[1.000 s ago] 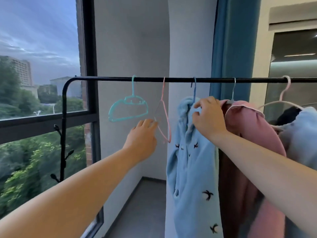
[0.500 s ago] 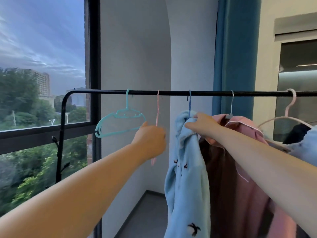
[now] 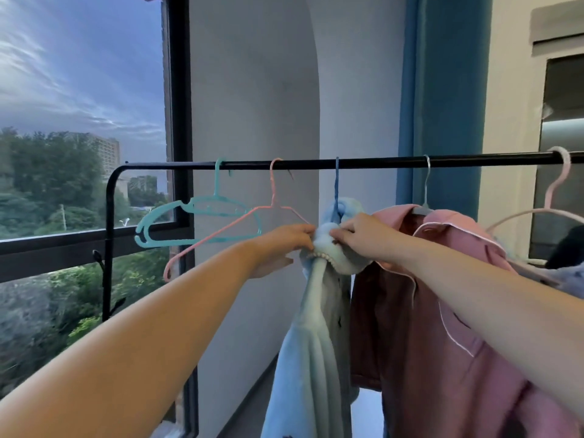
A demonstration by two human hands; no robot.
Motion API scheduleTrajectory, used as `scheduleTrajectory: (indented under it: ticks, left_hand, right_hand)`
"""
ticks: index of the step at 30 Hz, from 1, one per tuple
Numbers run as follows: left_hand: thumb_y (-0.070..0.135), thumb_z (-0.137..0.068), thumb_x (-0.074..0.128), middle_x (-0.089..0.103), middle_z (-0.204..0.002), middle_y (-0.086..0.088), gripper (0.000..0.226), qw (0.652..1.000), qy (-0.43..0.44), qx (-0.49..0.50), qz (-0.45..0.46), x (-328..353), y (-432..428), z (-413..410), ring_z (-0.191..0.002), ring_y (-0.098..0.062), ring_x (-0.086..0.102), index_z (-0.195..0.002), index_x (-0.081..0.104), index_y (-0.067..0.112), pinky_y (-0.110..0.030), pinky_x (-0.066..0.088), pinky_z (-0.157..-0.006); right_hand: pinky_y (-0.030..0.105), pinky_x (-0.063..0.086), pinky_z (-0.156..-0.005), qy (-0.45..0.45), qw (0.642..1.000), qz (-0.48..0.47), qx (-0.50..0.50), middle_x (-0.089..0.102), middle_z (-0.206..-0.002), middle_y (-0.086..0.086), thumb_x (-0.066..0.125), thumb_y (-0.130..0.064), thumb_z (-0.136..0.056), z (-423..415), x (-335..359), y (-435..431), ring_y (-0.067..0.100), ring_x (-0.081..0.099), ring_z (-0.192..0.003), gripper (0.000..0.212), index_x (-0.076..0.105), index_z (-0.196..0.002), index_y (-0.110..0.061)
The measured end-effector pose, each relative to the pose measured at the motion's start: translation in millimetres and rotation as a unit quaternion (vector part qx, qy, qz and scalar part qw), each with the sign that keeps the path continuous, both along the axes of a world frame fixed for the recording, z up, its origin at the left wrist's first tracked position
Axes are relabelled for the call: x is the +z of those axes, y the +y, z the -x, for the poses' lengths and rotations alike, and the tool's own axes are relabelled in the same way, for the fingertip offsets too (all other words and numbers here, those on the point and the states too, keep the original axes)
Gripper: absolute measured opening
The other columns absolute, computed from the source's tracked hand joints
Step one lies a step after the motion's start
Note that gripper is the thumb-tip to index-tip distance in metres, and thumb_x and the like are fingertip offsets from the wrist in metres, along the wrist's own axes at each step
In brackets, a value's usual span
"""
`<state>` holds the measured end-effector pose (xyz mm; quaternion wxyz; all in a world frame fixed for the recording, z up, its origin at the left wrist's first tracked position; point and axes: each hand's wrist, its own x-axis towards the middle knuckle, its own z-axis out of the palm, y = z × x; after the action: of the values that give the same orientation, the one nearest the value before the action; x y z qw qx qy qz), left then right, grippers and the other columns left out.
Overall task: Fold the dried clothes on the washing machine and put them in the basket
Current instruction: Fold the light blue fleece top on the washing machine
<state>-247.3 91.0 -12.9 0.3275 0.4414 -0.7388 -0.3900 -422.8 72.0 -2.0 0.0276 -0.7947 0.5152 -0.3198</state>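
Note:
A light blue fleece garment (image 3: 311,327) with small dark bird marks hangs from a blue hanger (image 3: 337,188) on a black clothes rail (image 3: 379,163). My left hand (image 3: 284,245) and my right hand (image 3: 363,237) both pinch the bunched collar of this garment just below the hanger hook, fingertips almost touching each other. To the right a pink pyjama top (image 3: 442,311) with white piping hangs on a grey hanger (image 3: 425,197). No washing machine or basket is in sight.
Two bare hangers hang left of my hands: a teal hanger (image 3: 196,222) and a pink wire hanger (image 3: 240,229). Another pale pink hanger (image 3: 556,197) with clothing sits far right. A large window (image 3: 82,153) is on the left, a blue curtain (image 3: 442,90) behind the rail.
My left hand let go of the pink wire hanger and moved right onto the blue garment's collar. My right hand stayed on the collar, now bunched. The view tilted upward.

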Motion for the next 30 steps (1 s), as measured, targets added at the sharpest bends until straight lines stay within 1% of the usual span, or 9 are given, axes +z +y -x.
scheduleTrajectory:
  ticks: [3, 6, 11, 15, 19, 23, 25, 27, 30]
  left_hand:
    - [0.023, -0.073, 0.055, 0.061, -0.12, 0.002, 0.052, 0.998, 0.014, -0.05, -0.019, -1, -5, -2, -0.118, -0.013, 0.051, -0.125, 0.058, 0.023, -0.036, 0.033, -0.106]
    - [0.021, -0.086, 0.066, 0.064, -0.118, -0.001, 0.04, 0.999, -0.017, -0.035, -0.005, -3, -2, 0, -0.113, -0.014, 0.058, -0.124, 0.057, 0.016, -0.035, 0.041, -0.105]
    - [0.029, -0.077, 0.076, 0.067, -0.104, -0.002, 0.039, 0.975, -0.146, 0.101, 0.135, -13, 5, 12, -0.093, -0.016, 0.064, -0.111, 0.061, 0.017, -0.032, 0.053, -0.085]
    - [0.039, -0.074, 0.077, 0.06, -0.09, 0.009, 0.04, 0.965, -0.156, 0.125, 0.173, -19, 15, 12, -0.079, -0.007, 0.056, -0.104, 0.055, 0.023, -0.019, 0.044, -0.063]
    - [0.042, -0.071, 0.079, 0.059, -0.098, 0.007, 0.052, 0.968, -0.176, 0.098, 0.151, -20, 27, 2, -0.087, -0.007, 0.057, -0.11, 0.05, 0.024, -0.026, 0.05, -0.075]
    - [0.038, -0.072, 0.08, 0.054, -0.104, 0.011, 0.071, 0.974, -0.199, 0.049, 0.095, -22, 42, -6, -0.089, -0.001, 0.054, -0.126, 0.035, 0.024, -0.019, 0.044, -0.068]
    - [0.037, -0.071, 0.081, 0.052, -0.11, 0.012, 0.083, 0.975, -0.207, 0.03, 0.071, -24, 47, -8, -0.096, -0.002, 0.053, -0.134, 0.027, 0.026, -0.019, 0.045, -0.074]
    - [0.034, -0.071, 0.082, 0.046, -0.125, 0.013, 0.101, 0.977, -0.206, -0.002, 0.054, -27, 52, -8, -0.113, -0.006, 0.048, -0.144, 0.013, 0.032, -0.022, 0.042, -0.091]
    - [0.029, -0.071, 0.082, 0.037, -0.131, 0.016, 0.111, 0.974, -0.213, -0.027, 0.067, -28, 59, -6, -0.12, -0.005, 0.039, -0.147, 0.002, 0.035, -0.018, 0.035, -0.094]
  right_hand:
    - [0.019, 0.027, -0.052, -0.019, 1.0, -0.015, 0.02, 0.039, -0.055, -0.001, 0.052, -0.022, -0.097, 7, -4, -3, 0.009, 0.034, -0.054, 0.046, 0.039, -0.053, -0.016]
    - [0.024, 0.028, -0.055, -0.054, 0.998, -0.015, 0.026, 0.039, -0.059, 0.004, 0.055, -0.025, -0.094, 7, -8, -8, 0.012, 0.035, -0.058, 0.042, 0.042, -0.056, -0.013]
    - [0.028, 0.035, -0.074, 0.004, 0.999, -0.048, -0.001, 0.056, -0.084, 0.005, 0.046, -0.029, -0.098, -2, -12, -14, 0.017, 0.049, -0.083, 0.03, 0.056, -0.075, -0.013]
    - [0.029, 0.033, -0.068, 0.026, 0.999, -0.042, -0.001, 0.053, -0.084, 0.008, 0.043, -0.021, -0.098, -1, -11, -19, 0.019, 0.047, -0.083, 0.028, 0.05, -0.074, -0.01]
    - [0.022, 0.03, -0.06, 0.001, 0.999, -0.034, -0.003, 0.05, -0.072, -0.001, 0.042, -0.008, -0.093, 4, -17, -21, 0.014, 0.043, -0.075, 0.032, 0.051, -0.064, -0.016]
    - [0.016, 0.03, -0.053, 0.021, 0.999, -0.02, -0.037, 0.044, -0.069, -0.004, 0.042, -0.005, -0.09, 10, -29, -25, 0.016, 0.044, -0.075, 0.032, 0.042, -0.063, -0.022]
    - [0.023, 0.036, -0.062, 0.083, 0.993, -0.047, -0.065, 0.052, -0.084, 0.003, 0.039, -0.01, -0.095, 10, -34, -24, 0.018, 0.046, -0.085, 0.021, 0.051, -0.08, -0.019]
    - [0.028, 0.039, -0.074, 0.116, 0.99, -0.038, -0.071, 0.057, -0.098, 0.009, 0.038, -0.012, -0.097, 7, -36, -20, 0.019, 0.049, -0.09, 0.02, 0.058, -0.096, -0.016]
    - [0.031, 0.043, -0.081, 0.165, 0.984, 0.018, -0.065, 0.067, -0.103, 0.011, 0.046, -0.014, -0.095, 3, -39, -20, 0.026, 0.061, -0.098, 0.023, 0.066, -0.098, -0.003]
